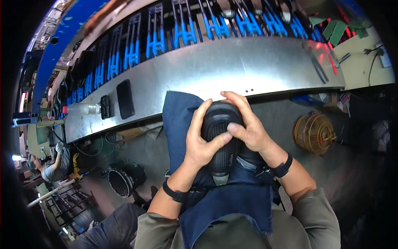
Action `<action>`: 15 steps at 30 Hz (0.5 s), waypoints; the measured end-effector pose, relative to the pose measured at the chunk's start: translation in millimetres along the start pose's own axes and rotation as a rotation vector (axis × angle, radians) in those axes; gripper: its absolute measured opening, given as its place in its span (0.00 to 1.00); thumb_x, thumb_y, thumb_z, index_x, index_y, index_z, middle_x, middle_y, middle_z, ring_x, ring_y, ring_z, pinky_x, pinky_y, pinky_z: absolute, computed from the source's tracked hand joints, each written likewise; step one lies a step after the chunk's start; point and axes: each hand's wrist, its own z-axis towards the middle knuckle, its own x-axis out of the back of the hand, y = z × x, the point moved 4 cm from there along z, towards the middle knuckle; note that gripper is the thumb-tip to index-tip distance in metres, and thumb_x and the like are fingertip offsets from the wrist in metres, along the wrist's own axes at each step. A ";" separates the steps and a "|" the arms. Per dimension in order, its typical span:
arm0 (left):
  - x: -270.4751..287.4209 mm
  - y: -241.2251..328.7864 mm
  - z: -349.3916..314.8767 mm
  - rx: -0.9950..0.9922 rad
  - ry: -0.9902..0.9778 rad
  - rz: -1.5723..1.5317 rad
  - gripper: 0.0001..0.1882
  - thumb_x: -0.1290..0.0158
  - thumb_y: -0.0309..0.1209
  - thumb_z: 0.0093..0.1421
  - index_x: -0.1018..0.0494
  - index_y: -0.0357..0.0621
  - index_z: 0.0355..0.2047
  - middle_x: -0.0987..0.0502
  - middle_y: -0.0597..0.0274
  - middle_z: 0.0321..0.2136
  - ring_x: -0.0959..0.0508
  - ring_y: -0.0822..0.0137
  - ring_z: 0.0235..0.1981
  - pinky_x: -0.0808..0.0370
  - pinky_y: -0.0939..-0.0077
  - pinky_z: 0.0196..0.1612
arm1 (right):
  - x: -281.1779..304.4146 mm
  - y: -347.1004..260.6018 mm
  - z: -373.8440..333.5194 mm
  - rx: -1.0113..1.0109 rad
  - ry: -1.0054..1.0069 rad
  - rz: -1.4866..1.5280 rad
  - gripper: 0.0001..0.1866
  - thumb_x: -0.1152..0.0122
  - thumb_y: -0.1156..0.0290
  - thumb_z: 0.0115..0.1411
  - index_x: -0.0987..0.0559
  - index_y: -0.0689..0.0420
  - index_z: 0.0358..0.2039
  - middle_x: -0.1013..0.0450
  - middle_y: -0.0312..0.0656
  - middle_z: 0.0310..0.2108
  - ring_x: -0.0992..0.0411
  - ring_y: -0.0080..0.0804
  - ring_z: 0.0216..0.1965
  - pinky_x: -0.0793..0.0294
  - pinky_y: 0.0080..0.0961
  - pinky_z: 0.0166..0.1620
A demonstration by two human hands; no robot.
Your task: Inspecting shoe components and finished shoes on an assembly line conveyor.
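Observation:
A black shoe (222, 155) lies sole up over my lap, its patterned tread facing me. A pale grey-green piece (220, 180) shows at the end nearest my body. My left hand (200, 143) wraps the shoe's left side, and my right hand (251, 132) wraps its right side. Both thumbs press on the sole and nearly meet at its middle. The fingers curl around the far end, partly hidden beneath it. Under the shoe, a dark navy cloth (178, 120) covers my lap.
Ahead runs a metal bench (186, 66) with a phone (125, 99) and a clear bottle (85, 109) on its left. Behind it stand several blue rack prongs (155, 43). A wire-caged fan (314, 133) is at right, a black bucket (120, 181) at left. Another person (58, 164) is far left.

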 end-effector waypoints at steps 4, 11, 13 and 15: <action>-6.8 -15.9 13.2 0.029 0.061 0.048 0.42 0.30 0.31 0.53 0.37 0.29 0.64 0.27 0.46 0.54 0.25 0.58 0.56 0.28 0.65 0.59 | 5.0 24.0 6.4 0.007 0.062 0.098 0.37 0.43 0.61 0.67 0.42 0.63 0.71 0.45 0.51 0.68 0.41 0.42 0.67 0.43 0.36 0.69; -5.7 -20.4 13.1 0.069 0.091 0.061 0.41 0.32 0.30 0.55 0.38 0.28 0.64 0.26 0.45 0.54 0.23 0.56 0.55 0.27 0.66 0.58 | -0.1 31.0 8.0 0.024 0.101 -0.053 0.35 0.48 0.60 0.69 0.41 0.67 0.70 0.41 0.57 0.69 0.41 0.48 0.69 0.45 0.38 0.70; -8.7 -18.2 6.1 0.128 0.129 -0.014 0.43 0.32 0.31 0.55 0.41 0.29 0.66 0.27 0.46 0.54 0.25 0.58 0.56 0.28 0.66 0.59 | -4.5 25.8 1.9 0.004 0.168 -0.087 0.35 0.49 0.62 0.70 0.44 0.70 0.70 0.41 0.59 0.69 0.40 0.49 0.69 0.44 0.38 0.70; -7.3 -11.9 -7.5 0.101 0.201 0.016 0.42 0.33 0.32 0.56 0.41 0.30 0.66 0.26 0.48 0.54 0.25 0.59 0.55 0.28 0.66 0.59 | -14.4 28.8 -13.4 -0.044 0.161 -0.066 0.39 0.48 0.62 0.69 0.52 0.69 0.72 0.47 0.60 0.71 0.45 0.50 0.71 0.47 0.39 0.71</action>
